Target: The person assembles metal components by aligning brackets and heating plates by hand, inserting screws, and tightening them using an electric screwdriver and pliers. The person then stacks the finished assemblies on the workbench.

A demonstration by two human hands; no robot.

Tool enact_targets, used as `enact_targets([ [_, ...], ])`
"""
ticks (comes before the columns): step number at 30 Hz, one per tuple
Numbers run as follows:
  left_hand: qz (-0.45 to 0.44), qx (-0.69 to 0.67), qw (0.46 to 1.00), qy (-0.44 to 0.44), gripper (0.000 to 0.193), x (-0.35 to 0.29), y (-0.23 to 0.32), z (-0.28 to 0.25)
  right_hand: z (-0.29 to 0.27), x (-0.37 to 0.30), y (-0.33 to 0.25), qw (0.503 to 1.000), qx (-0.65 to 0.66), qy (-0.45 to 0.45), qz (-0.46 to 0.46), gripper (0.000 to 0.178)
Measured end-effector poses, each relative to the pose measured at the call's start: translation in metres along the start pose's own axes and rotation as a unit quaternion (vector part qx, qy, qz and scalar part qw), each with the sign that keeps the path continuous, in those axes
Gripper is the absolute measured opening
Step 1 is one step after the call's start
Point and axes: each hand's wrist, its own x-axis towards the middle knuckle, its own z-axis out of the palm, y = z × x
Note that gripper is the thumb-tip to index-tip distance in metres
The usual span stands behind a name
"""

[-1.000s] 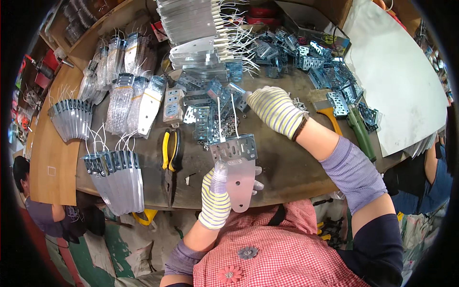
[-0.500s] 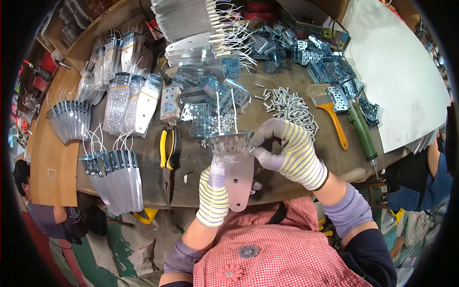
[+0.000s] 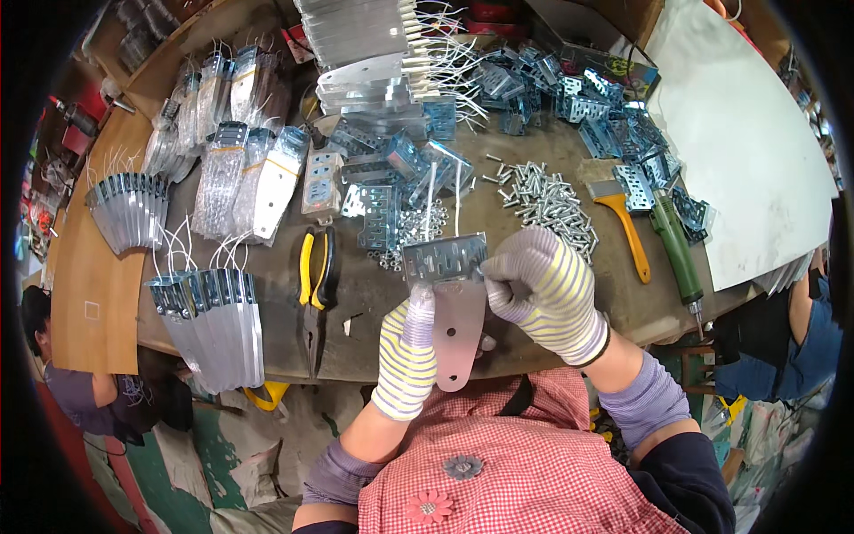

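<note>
My left hand [image 3: 405, 360], in a striped knit glove, is closed on a flat metal plate [image 3: 459, 343] with a rounded lower end and small holes. Across the plate's top lies a slotted blue-grey metal bracket [image 3: 445, 260]; two white wires [image 3: 458, 200] rise above it. My gloved right hand [image 3: 551, 285] pinches at the bracket's right edge. Whatever its fingertips hold is too small to make out. Beyond the bracket lie a heap of screws [image 3: 547, 209] and a scatter of small nuts [image 3: 427, 222].
Left stand black-and-yellow pliers [image 3: 313, 289] and fanned stacks of wired plates [image 3: 209, 329]. To the right lie a yellow-handled brush [image 3: 627, 236], a green electric screwdriver [image 3: 673, 249] and a white sheet [image 3: 738, 151]. Loose brackets [image 3: 534, 84] and stacked plates [image 3: 351, 36] fill the far side.
Both hands, with the plate and bracket, have shifted slightly right in the picture. The bracket now shows more of its slotted face, and my right fingers remain pinched at its edge.
</note>
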Motion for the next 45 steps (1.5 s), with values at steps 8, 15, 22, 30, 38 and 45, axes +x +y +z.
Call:
enact_targets([
  [8,0.001,0.005,1.000,-0.013,0.064,-0.002,0.002,0.003,-0.002,-0.005,0.000,0.987,-0.087,-0.039,-0.126,0.026],
  [15,-0.004,0.005,1.000,-0.011,0.057,-0.006,0.005,0.002,0.005,-0.013,-0.006,0.996,0.009,-0.024,0.084,0.018],
  [22,-0.031,-0.047,0.998,-0.014,0.053,-0.005,0.002,0.002,-0.003,-0.015,-0.006,0.997,-0.040,-0.052,0.026,0.022],
  [30,-0.028,-0.113,0.991,-0.072,0.058,-0.001,-0.006,-0.003,-0.027,0.009,-0.019,0.996,0.079,-0.020,0.032,0.021],
  [38,0.073,-0.024,0.997,-0.009,0.044,-0.005,-0.018,0.005,0.011,0.016,-0.037,0.998,0.068,-0.013,-0.010,0.030],
  [45,0.132,0.128,0.982,-0.034,0.050,-0.005,-0.021,-0.004,0.019,0.017,-0.033,0.980,-0.077,-0.043,-0.178,0.043],
])
